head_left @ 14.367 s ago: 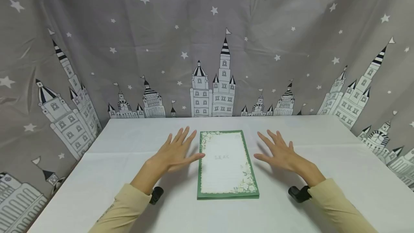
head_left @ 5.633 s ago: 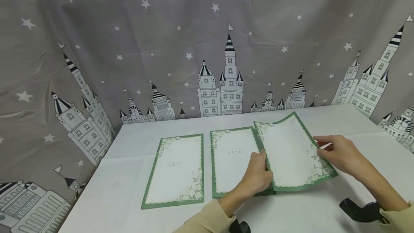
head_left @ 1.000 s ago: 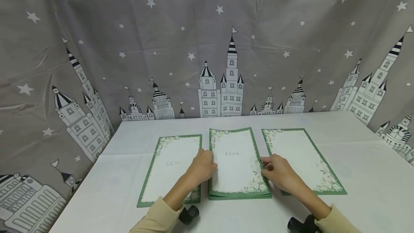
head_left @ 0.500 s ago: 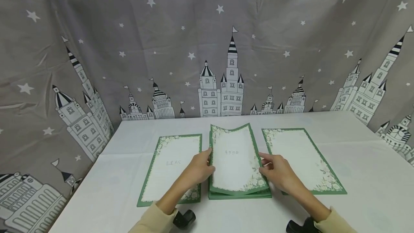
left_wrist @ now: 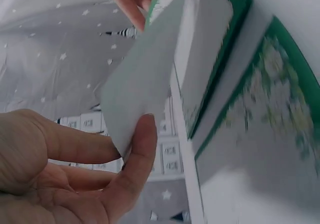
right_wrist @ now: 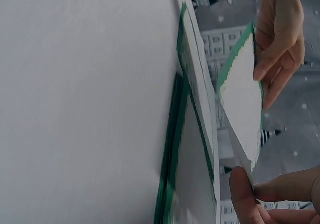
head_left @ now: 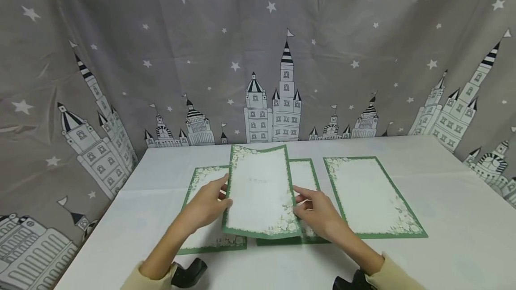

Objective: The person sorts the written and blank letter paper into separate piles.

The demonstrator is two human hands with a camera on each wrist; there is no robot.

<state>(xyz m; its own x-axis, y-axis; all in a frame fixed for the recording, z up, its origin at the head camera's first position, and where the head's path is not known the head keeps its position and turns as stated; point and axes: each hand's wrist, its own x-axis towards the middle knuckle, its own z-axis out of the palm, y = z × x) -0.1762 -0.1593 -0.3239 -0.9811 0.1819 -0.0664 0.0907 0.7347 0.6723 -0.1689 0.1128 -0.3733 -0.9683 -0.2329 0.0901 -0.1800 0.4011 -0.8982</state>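
Note:
My left hand (head_left: 206, 204) and right hand (head_left: 318, 214) pinch the two long edges of a sheet of paper (head_left: 262, 191) with a green floral border and faint handwriting. It is held above the table, bowed a little along its top edge. In the left wrist view the thumb and a finger close on the sheet (left_wrist: 145, 79); the right wrist view shows the other edge of the sheet (right_wrist: 242, 99) pinched too. Partly under it lie a green-bordered stack (head_left: 305, 173) in the middle and another bordered sheet (head_left: 213, 245) at the left.
A third bordered sheet (head_left: 375, 196) lies flat at the right, with no writing visible. The white table (head_left: 435, 182) reaches back to a grey curtain (head_left: 330, 35) printed with castles and stars. Black wrist cameras (head_left: 188, 273) are strapped on near the cuffs.
The handwritten sheet has been lifted off the middle stack and carried left, so it now overlaps the left sheet. Both hands have moved left with it. The right sheet stays put.

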